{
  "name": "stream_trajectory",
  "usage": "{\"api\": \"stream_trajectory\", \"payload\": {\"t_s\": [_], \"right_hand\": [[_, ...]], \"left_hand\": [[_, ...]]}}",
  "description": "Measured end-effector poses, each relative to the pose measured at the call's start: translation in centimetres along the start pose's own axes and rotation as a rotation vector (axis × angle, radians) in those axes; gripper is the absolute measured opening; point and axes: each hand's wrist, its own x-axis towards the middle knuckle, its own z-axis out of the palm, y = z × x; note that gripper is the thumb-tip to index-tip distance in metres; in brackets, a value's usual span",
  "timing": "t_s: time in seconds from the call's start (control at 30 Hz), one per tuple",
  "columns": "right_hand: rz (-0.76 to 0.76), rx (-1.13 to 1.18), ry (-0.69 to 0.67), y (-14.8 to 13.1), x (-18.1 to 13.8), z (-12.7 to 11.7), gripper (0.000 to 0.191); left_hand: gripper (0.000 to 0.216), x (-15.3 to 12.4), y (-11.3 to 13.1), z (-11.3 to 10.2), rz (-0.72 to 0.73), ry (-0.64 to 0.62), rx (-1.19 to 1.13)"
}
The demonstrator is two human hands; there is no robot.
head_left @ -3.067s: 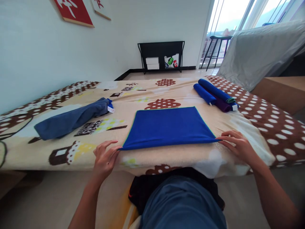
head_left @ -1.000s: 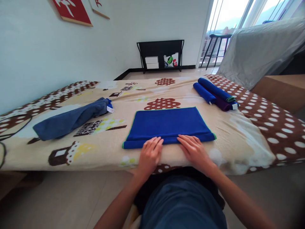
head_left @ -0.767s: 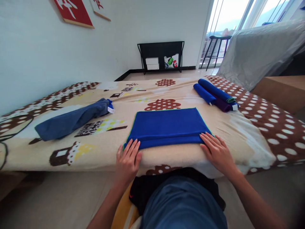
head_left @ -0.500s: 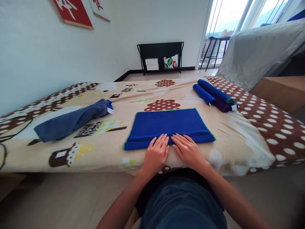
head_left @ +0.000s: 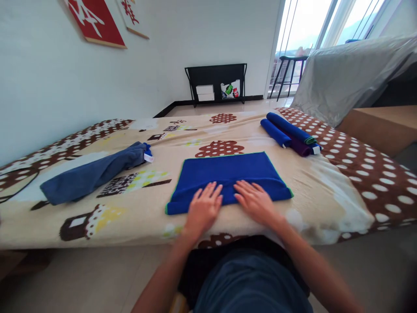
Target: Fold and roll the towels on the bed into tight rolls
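A blue towel (head_left: 228,169) with green edging lies spread on the bed, its near edge rolled over into a low fold. My left hand (head_left: 205,206) rests flat on the left half of that fold, fingers stretched forward. On the right half lies my right hand (head_left: 254,199), palm down, fingers also extended. Both hands press on the cloth without gripping it. Several rolled towels (head_left: 289,130), blue and purple, are stacked farther back on the right. To the left lies a loosely folded grey-blue towel (head_left: 94,174) with a white tag.
A patterned blanket (head_left: 137,226) covers the bed, with a brown dotted border (head_left: 368,167) on the right. Beyond stand a black rack (head_left: 216,78) and a stool (head_left: 289,71). A plastic-draped piece of furniture (head_left: 345,74) and a cardboard box (head_left: 381,126) are at the right.
My left hand has slid leftward, so the hands are farther apart. Both reach slightly farther over the fold. The camera view has tilted up a little.
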Motion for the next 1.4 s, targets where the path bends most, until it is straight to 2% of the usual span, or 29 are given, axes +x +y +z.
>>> {"api": "stream_trajectory", "payload": {"t_s": [0.1,0.17,0.23,0.3,0.37,0.43,0.57,0.63,0.7,0.77,0.83,0.9,0.97,1.03,1.13,1.2,1.27,1.33,1.4], "right_hand": [[0.167,-0.090,0.026,4.8,-2.4,-0.9,0.049],[0.236,-0.153,0.040,6.4,-3.3,-1.4,0.050],[0.218,-0.164,0.063,5.2,-2.6,-1.3,0.048],[0.117,-0.097,0.025,2.4,-0.5,-0.6,0.047],[0.017,-0.013,-0.071,0.3,1.7,0.2,0.046],[0.002,0.016,-0.134,0.6,2.8,0.8,0.046],[0.203,-0.072,-0.104,7.2,0.5,0.6,0.053],[0.260,-0.109,-0.114,10.3,-1.3,0.3,0.055],[0.255,-0.119,-0.149,11.7,-2.2,0.0,0.055],[0.246,-0.132,-0.166,11.0,-1.8,-0.1,0.054],[0.232,-0.146,-0.136,8.7,0.1,0.1,0.053],[0.146,-0.105,-0.133,5.8,2.8,0.5,0.051],[0.009,-0.008,-0.220,3.9,5.2,1.2,0.049],[-0.015,0.024,-0.275,4.5,6.1,1.4,0.049],[0.177,-0.028,-0.282,8.7,5.0,0.9,0.056],[0.304,-0.076,-0.283,10.8,4.4,0.6,0.060],[0.289,-0.073,-0.272,10.4,5.3,0.8,0.063],[0.124,0.023,-0.314,7.9,7.4,1.6,0.065],[-0.038,0.132,-0.397,5.2,10.0,2.6,0.064]], "left_hand": [[0.048,-2.4,-4.7,-0.9,-0.168,0.020,0.073],[0.047,-3.4,-6.1,-1.4,-0.218,0.046,0.113],[0.047,-2.7,-5.0,-1.5,-0.201,0.080,0.130],[0.048,-0.6,-2.3,-1.2,-0.089,0.058,0.085],[0.050,1.6,-0.2,-0.5,0.049,-0.045,-0.004],[0.050,2.7,-0.4,0.0,0.071,-0.134,-0.048],[0.052,0.6,-6.3,-0.3,-0.153,-0.114,0.032],[0.053,-1.1,-8.9,-1.0,-0.201,-0.125,0.048],[0.053,-2.0,-9.9,-1.7,-0.203,-0.169,0.039],[0.050,-1.6,-9.1,-2.0,-0.195,-0.186,0.051],[0.048,0.1,-6.7,-1.9,-0.152,-0.151,0.080],[0.049,2.5,-4.0,-1.2,-0.036,-0.153,0.066],[0.052,4.5,-2.7,-0.5,0.082,-0.269,-0.005],[0.057,5.2,-3.9,-0.1,0.034,-0.358,-0.030],[0.059,3.9,-9.0,-0.4,-0.188,-0.327,0.037],[0.059,3.1,-11.5,-0.7,-0.238,-0.318,0.099],[0.058,3.7,-11.8,-0.7,-0.201,-0.302,0.136],[0.060,5.9,-10.3,0.0,-0.078,-0.330,0.091],[0.062,8.6,-8.8,0.9,0.080,-0.431,-0.021]]}}
